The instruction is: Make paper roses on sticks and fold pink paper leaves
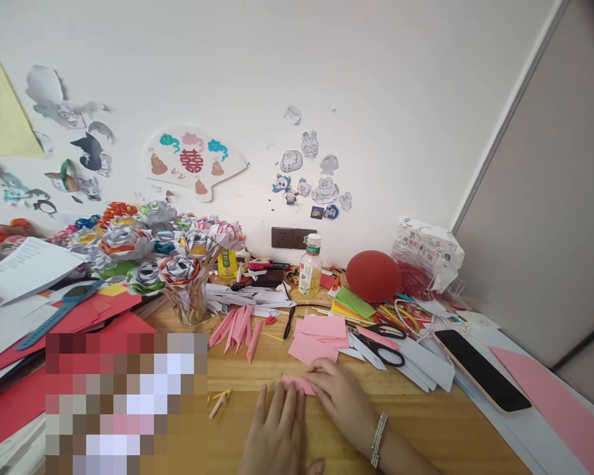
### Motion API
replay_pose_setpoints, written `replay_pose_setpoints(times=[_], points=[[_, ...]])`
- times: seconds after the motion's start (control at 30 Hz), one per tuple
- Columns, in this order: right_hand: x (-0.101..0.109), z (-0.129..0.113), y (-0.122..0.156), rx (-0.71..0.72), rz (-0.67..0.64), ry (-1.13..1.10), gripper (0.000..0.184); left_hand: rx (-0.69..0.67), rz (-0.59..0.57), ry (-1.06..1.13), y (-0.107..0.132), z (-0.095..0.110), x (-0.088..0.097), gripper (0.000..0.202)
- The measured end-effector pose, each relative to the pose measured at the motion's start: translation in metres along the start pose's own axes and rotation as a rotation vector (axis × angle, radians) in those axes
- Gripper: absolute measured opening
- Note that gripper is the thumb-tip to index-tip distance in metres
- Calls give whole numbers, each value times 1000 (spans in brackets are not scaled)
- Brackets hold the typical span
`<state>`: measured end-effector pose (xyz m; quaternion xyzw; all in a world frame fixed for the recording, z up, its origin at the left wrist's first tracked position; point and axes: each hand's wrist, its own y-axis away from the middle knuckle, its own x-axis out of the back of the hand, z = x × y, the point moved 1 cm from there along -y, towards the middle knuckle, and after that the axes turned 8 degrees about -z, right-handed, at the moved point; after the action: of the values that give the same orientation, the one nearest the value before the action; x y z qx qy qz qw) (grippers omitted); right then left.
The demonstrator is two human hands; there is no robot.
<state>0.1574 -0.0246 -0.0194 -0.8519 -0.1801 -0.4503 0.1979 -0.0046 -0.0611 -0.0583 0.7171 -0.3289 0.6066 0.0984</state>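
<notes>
A small folded strip of pink paper [299,384] lies on the wooden table in front of me. My left hand [276,429] is open and flat, its stretched fingertips resting at the near left edge of the strip. From the right, my right hand [344,399] has its fingers closed on the strip's right end; a beaded bracelet [378,439] circles that wrist. Just beyond both hands is a stack of pink paper sheets [319,338]. Several folded pink strips [235,328] lie to its left. Part of the strip is hidden under my fingers.
Black-handled scissors [392,355] and a phone [481,371] lie to the right. Behind stand a bottle [310,267] and a red balloon [373,276]. Paper flowers [178,269] fill a cup at the left, near red paper [121,330] and a watch [54,320]. The lower left is pixelated.
</notes>
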Motion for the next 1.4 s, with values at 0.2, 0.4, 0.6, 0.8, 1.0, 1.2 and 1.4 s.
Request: replay_pose_setpoints(times=[0.2, 0.4, 0.6, 0.8, 1.0, 1.2, 1.4], points=[[1, -2, 0, -6, -13, 11, 30, -37, -6, -12, -1, 0, 1, 61], [7, -2, 10, 23, -57, 196, 26, -76, 32, -41, -2, 0, 0, 72], [20, -7, 20, 34, -312, 313, 50, -120, -155, 32, -2, -5, 10, 70], [45, -4, 37, -111, -379, 300, 40, -96, -371, 136, -10, -5, 30, 72], [49, -2, 41, -140, -412, 281, 45, 35, -584, 259, -15, -14, 49, 74], [38, -2, 36, -85, -309, 286, 34, 196, -531, 177, -24, -30, 59, 51], [27, -8, 31, 46, -296, 252, 43, 26, -242, 186, -32, -35, 39, 32]])
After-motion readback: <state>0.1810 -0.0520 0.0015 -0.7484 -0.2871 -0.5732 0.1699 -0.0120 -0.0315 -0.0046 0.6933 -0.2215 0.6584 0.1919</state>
